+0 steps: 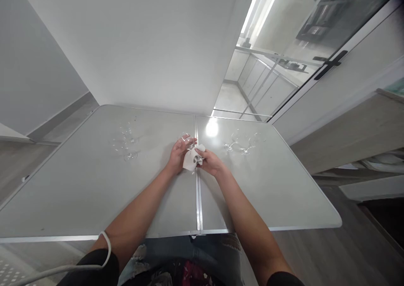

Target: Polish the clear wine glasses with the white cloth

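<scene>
My left hand (177,157) has its fingers wrapped round the bowl of a clear wine glass (184,136), over the middle of the table. The glass lies tilted, its rim side away from me. In my right hand (211,161) is a crumpled white cloth or tissue (190,160), pressed against the foot end of the glass. The cloth and fingers hide the stem and most of the foot. To the left, clear stemmed glasses (130,155) stand close together. Two more clear stemmed glasses, a nearer one (245,152) and one beside it (229,146), stand on the right.
The pale folding table (78,185) has a metal seam (198,202) down its middle and a metal edge. A white wall (151,59) rises behind it. A glass door with a black handle (330,64) is at the right. A white cable (63,269) runs by my left arm.
</scene>
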Motion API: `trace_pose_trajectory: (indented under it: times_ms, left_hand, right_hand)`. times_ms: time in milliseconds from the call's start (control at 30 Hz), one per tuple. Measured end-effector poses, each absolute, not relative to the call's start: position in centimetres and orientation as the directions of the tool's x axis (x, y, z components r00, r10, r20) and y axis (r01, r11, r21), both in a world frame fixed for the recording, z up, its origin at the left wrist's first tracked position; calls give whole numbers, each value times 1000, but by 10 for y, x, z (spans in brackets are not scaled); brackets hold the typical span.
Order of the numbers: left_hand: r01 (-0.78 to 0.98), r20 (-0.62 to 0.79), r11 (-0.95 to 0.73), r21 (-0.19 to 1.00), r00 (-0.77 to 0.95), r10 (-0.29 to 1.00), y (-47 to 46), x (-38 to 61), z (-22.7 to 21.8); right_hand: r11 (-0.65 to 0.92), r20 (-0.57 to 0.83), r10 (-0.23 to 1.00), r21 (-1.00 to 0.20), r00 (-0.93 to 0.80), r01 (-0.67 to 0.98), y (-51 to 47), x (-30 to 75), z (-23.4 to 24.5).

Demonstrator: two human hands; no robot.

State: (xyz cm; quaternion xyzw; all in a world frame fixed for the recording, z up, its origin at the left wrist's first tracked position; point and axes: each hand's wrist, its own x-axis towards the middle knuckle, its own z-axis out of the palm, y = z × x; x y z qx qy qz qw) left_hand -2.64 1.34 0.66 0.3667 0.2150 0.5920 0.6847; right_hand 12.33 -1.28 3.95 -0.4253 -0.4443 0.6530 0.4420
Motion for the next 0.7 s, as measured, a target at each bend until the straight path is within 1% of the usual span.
trace_pose_trajectory:
  times_ms: [33,100,167,233,300,333,400,467,500,533,567,600,700]
  left_hand:
    - [-651,138,19,759,189,972,14,-26,6]
    - [-647,144,-13,762,149,978,17,-26,5]
    - [-642,168,-54,765,118,979,19,-27,6]
    - [-640,201,-96,762,93,975,19,-28,8]
    - [-641,230,-137,756,63,971,18,-29,10]
    - [-639,241,-156,753,48,969,17,-29,11]
    - [-629,261,-193,753,16,965,16,-28,13]
    - [-614,277,-233,754,-25,961,15,-26,13]
    - [-604,283,-252,756,-46,958,15,-25,14]
    - [-594,288,-268,758,-63,956,14,-24,14]
    - [-584,293,-279,762,-74,953,14,-23,14]
    - [-574,298,-285,768,-74,952,13,-22,14]
    - [-551,319,-293,781,-51,947,11,-20,15]
  right_hand:
    - [-147,-120,975,-979,-186,-143,-12,123,39]
    - [20,20,999,-1000,-33,20,-12,122,38]
    - [152,176,972,-975,154,159,-13,122,37]
    - [216,279,882,-956,379,200,-14,123,36]
    - [234,290,785,-957,548,172,-12,127,34]
    - [232,269,768,-963,582,139,-10,128,33]
    - [204,179,824,-979,538,13,-6,127,29]
    - [146,73,920,-975,386,-165,-2,123,25]
    - [118,42,952,-965,304,-234,0,121,23]
    - [97,31,969,-960,247,-261,0,119,22]
    - [88,32,974,-966,225,-242,0,117,21]
    - [86,42,971,-980,233,-181,-1,117,20]
    - [85,108,929,-993,355,80,-5,117,18]
